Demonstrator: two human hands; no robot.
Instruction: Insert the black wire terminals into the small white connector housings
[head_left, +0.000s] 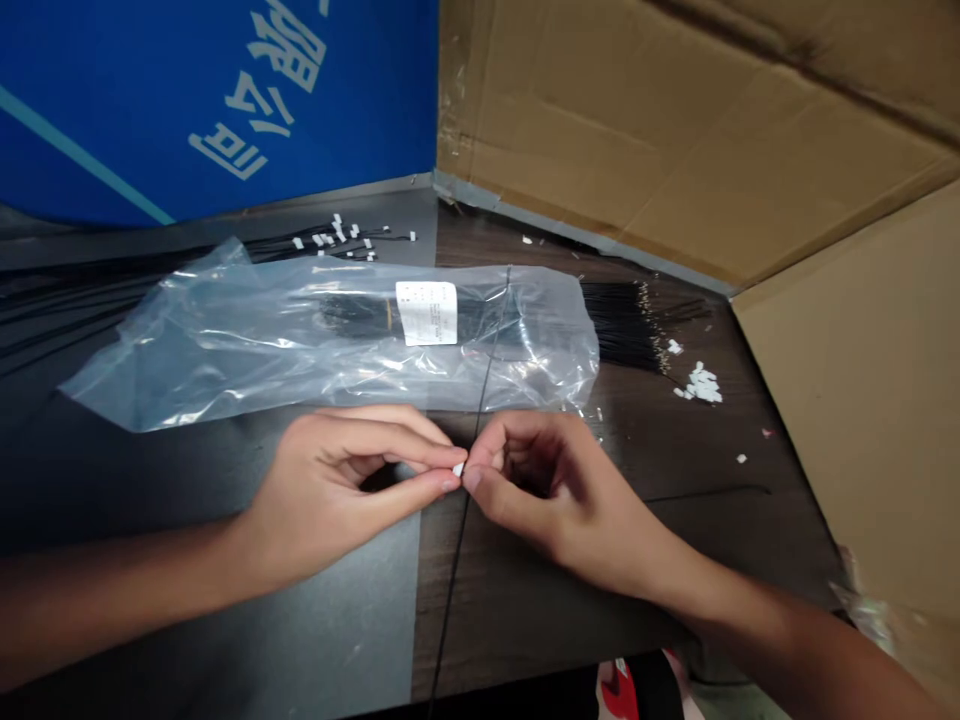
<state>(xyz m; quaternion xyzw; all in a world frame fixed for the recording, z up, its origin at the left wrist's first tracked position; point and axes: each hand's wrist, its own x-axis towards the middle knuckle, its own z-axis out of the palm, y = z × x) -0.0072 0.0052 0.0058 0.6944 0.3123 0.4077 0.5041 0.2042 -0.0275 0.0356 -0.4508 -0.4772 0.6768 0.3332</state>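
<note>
One black wire (450, 590) runs up past the near edge of the dark table (525, 620), and that trailing length is the first worry: snag it there and the tug goes straight to the fingertips. Now the pinch, mid-table! The left hand (360, 480) has thumb and forefinger nearly closed, a sliver of white piece (458, 469) showing between them. Tiny thing, slim grip; press off-centre and it could shoot away. Just beside it, the right hand (555, 490) has thumb and forefinger drawn together, and the wire appears nipped there, though the exact contact is hidden. Let that wire roll and it might kink or come at the white piece askew. Beyond, the clear plastic bag (352, 365) sprawls across, all creases, with the wire's far length passing over it; a fold could catch. Over on the right, loose white pieces (703, 383) sit near a bundle of wires (626, 325) poking from the bag: one careless sweep could scatter them. Far left, white-tipped wires (334, 238) lie crossed; drag one and the lot could tangle.
</note>
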